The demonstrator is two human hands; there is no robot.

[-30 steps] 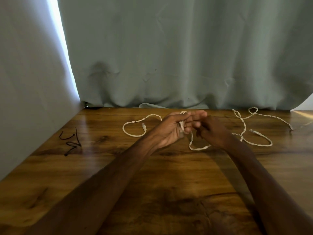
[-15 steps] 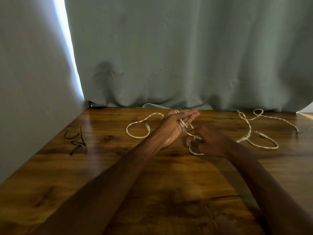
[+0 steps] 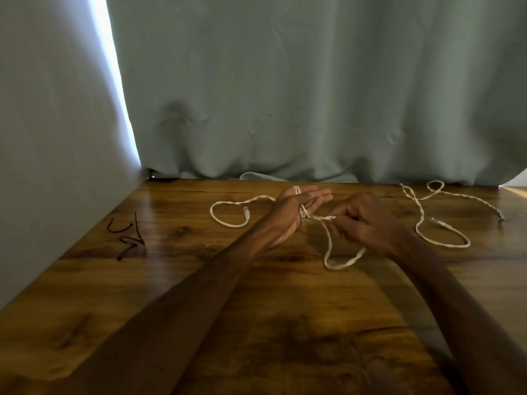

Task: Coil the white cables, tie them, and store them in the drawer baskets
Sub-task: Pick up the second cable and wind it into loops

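A white twisted cable (image 3: 328, 246) runs across the wooden table (image 3: 256, 323). My left hand (image 3: 296, 203) is held out with straight fingers, and a turn of the cable lies over its palm with a connector near the thumb. Beyond it the cable's left end forms a loop on the table with a plug inside. My right hand (image 3: 368, 223) pinches the cable just right of the left palm, and a slack loop hangs below onto the table. A second white cable (image 3: 419, 215) lies loose at the far right, touched by neither hand.
Two or three black ties (image 3: 128, 238) lie on the table at the left, near a grey wall. A grey-green curtain (image 3: 313, 95) hangs along the table's far edge. No drawer or basket is in view.
My right hand has drawn away to the right from the left palm, pulling the cable taut between the hands. The slack loop below has grown longer. My left fingers stay straight.
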